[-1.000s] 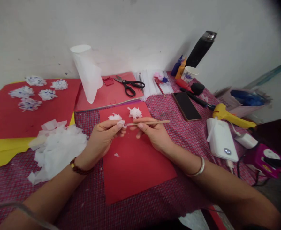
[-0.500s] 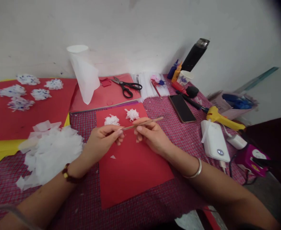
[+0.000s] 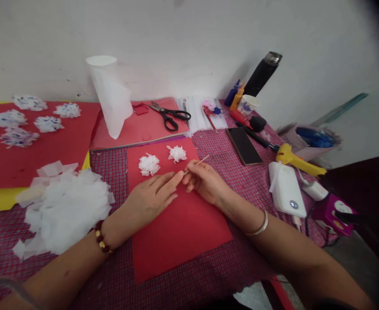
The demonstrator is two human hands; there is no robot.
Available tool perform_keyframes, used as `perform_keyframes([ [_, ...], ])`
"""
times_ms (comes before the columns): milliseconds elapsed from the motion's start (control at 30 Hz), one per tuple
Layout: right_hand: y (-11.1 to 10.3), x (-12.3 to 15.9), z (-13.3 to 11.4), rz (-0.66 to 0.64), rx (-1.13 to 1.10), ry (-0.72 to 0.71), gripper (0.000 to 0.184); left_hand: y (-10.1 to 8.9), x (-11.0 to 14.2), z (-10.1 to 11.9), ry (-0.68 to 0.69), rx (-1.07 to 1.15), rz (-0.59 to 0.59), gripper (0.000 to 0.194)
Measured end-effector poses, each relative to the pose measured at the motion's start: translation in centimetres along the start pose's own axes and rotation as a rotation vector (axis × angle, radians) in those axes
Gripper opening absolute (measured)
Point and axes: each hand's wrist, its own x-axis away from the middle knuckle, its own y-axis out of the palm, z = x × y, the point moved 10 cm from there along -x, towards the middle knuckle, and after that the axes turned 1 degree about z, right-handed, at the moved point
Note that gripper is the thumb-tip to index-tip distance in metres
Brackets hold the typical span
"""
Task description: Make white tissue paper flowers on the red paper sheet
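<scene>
My right hand (image 3: 205, 181) pinches a thin wooden stick (image 3: 203, 159), whose far end points up and to the right. My left hand (image 3: 153, 196) has its back turned up and its fingers pressed together on the stick's lower end, which they hide. Both hands are above a red paper sheet (image 3: 179, 241). Two white tissue-paper puffs, a larger one (image 3: 148, 164) and a smaller one (image 3: 177, 153), sit near that sheet's top edge. Left of my left forearm lies a loose pile of white tissue pieces (image 3: 68, 211).
Blue-speckled white puffs (image 3: 20, 136) rest on red paper at the left. Behind stand a white paper roll (image 3: 107, 90) and scissors (image 3: 170, 116). Rightward are a phone (image 3: 243, 145), a power bank (image 3: 286, 189), a yellow glue gun (image 3: 299, 161) and a black flask (image 3: 263, 75).
My left hand has turned its back upward and slid right along the stick, close to my right fingers. Less of the stick shows, and it tilts more steeply.
</scene>
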Motion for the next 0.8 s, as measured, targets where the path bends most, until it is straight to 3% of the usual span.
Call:
perform_keyframes([
  [167,-4.2,-0.7,-4.7,0.235,0.209,-0.324,0.032,1.6,0.0,0.7,0.023,-0.084,-0.069,0.045],
  [300,-4.4,-0.5,-6.0,0.282,0.390,-0.453,0.032,3.2,0.3,1.4,0.070,-0.121,-0.164,0.036],
  [500,-3.9,-0.3,-6.1,0.282,0.498,-0.510,0.029,3.6,0.2,1.6,0.074,-0.142,-0.177,0.034],
  [800,-4.0,-0.6,-5.2,0.284,0.491,-0.479,0.030,3.6,0.1,1.9,0.091,-0.150,-0.197,0.035],
])
